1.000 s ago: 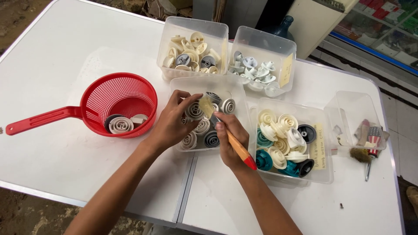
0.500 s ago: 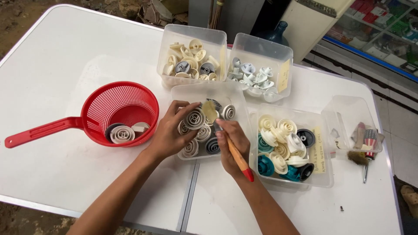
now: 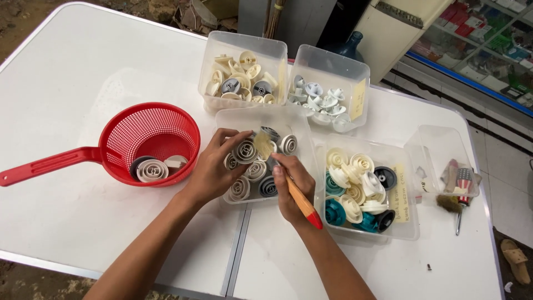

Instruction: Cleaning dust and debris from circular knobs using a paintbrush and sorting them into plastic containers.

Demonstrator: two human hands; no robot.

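Brushing in hand: left hand (image 3: 214, 169) pinches a ribbed round cap (image 3: 245, 150) by its rim, lifted just above the middle clear tub (image 3: 302, 125) so its face tilts toward the brush (image 3: 288, 175) — right hand (image 3: 294, 183) is closed round the brush's wooden handle, bristles touching the cap. Red colander (image 3: 183, 130) sits at 9 o'clock of the tub with a few caps inside, kept apart from the rest; a tub of cream and teal caps (image 3: 408, 230) lies at 3 o'clock, two more tubs at 12.
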